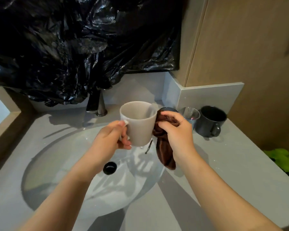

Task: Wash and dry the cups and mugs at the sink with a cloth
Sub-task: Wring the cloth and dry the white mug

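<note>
Mug (pixel 139 124) hangs above sink (pixel 45 157), handle gripped by left hand (pixel 113 135); right hand (pixel 175 129) presses bunched cloth (pixel 163 147) against it.

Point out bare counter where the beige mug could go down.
Free: counter left of the basin, and the near-right strip between basin and green object. Crowded: back-right corner, where glass, grey mug and a dark cup behind the right hand stand together.
</note>
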Motion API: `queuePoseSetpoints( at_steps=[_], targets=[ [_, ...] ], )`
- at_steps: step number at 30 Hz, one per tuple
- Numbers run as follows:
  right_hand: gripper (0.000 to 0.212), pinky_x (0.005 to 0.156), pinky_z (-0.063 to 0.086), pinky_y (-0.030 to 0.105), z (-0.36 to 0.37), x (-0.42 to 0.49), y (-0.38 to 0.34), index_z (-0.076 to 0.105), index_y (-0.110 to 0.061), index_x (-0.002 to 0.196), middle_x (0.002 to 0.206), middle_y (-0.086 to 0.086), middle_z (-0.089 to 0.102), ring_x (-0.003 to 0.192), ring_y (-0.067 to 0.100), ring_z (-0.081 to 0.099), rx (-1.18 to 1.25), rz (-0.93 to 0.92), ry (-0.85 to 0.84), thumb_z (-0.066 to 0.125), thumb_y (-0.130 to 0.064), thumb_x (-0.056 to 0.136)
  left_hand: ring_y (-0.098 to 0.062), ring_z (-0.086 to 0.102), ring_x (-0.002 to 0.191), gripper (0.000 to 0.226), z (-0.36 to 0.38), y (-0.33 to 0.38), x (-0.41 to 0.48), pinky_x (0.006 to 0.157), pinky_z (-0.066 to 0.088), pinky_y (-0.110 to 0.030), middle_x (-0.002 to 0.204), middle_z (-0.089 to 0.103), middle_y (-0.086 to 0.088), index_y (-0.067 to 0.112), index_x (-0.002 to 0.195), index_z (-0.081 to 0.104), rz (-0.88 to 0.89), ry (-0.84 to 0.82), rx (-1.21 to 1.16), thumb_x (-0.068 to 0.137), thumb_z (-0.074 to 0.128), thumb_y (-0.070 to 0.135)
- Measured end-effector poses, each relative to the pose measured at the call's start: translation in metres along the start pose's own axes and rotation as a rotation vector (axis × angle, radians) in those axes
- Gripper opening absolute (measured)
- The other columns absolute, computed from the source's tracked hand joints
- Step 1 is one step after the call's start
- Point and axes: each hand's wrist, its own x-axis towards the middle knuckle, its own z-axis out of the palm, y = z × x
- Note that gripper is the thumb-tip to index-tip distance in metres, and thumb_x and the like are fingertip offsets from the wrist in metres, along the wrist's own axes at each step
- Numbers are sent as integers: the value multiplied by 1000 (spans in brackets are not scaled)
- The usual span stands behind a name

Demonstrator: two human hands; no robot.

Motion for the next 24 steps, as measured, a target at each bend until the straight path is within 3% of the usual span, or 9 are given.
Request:
queuePoseSetpoints(
  at_steps=[3, 6, 11, 15, 24],
  targets=[
    [28, 57, 51, 11, -32, 1, -10, 69, -13, 92, 76, -4, 68, 62, -2, 64, -28, -15, 37, 60, 11, 80, -24, 53, 64, 40, 30, 4, 2, 70, 53, -40, 54, 51, 2, 9, 64, 45, 0, -40, -12, 102, 36, 19],
    [27, 60, 52, 13, -72, 6, -16, 70, -16, 94, 84, -3, 69, 72, 4, 66, -60, -17, 86, 62, 6, 82, -27, 55, 67, 40, 69, 5, 3, 76, 54, -43, 54, 51, 2, 10, 64, 46, -11, -84, -2, 101, 37, 23],
    [26, 55, 51, 14, -150, 18, -34, 69, -14, 90, 73, -7, 68, 65, 2, 65, -31, -13, 152, 59, 9, 83, -24, 55, 64, 40, 152, 10, 6, 71, 54, -33, 54, 50, 0, 10, 63, 45, -29, -150, -41, 101, 38, 21],
    [25, 52, 50, 15, -211, 36, -39, 68, -11, 90, 80, 2, 68, 59, 1, 64, -36, 5, 213, 57, 9, 83, -24, 57, 65, 40, 222, 7, 14, 71, 52, -33, 54, 51, 1, 11, 63, 46, -40, -198, -51, 101, 39, 19],
    [22, 56, 53, 20, -298, 85, -20, 67, -12, 90, 79, 4, 68, 65, 12, 63, -45, 108, 277, 57, 6, 83, -26, 58, 75, 38, 338, -20, 32, 86, 55, -48, 73, 54, -9, 10, 68, 52, -175, -146, -1, 101, 41, 26]
  ],
)
